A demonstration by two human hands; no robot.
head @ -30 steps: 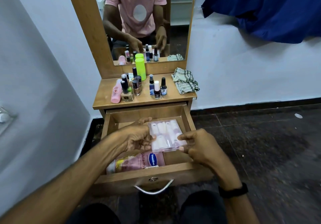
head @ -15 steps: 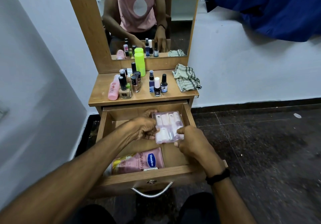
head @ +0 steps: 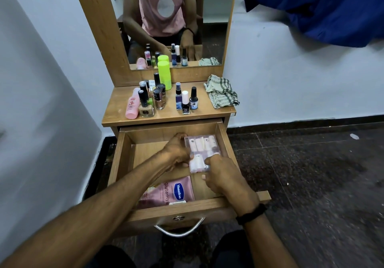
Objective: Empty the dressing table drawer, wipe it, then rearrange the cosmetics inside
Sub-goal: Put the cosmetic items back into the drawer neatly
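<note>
The wooden drawer (head: 122, 157) of the dressing table stands pulled out. A clear plastic case of small pink and white tubes (head: 202, 150) lies in its back right corner. My left hand (head: 176, 152) grips the case's left edge. My right hand (head: 223, 177) rests on its front right corner, fingers curled. A pink Vaseline lotion tube (head: 172, 190) lies flat at the drawer's front left. On the table top stand several nail polish bottles (head: 160, 99), a pink bottle (head: 132, 105), a neon green bottle (head: 164, 74) and a small spray bottle (head: 178, 98).
A crumpled checked cloth (head: 221, 94) lies on the right of the table top (head: 116, 112). The mirror (head: 176, 18) rises behind the bottles. A white wall is close on the left, dark floor tiles (head: 311, 174) on the right. A blue fabric (head: 322, 8) hangs upper right.
Both hands have carried the clear case away from me and down into the drawer's back right corner. The lotion tube has stayed put.
</note>
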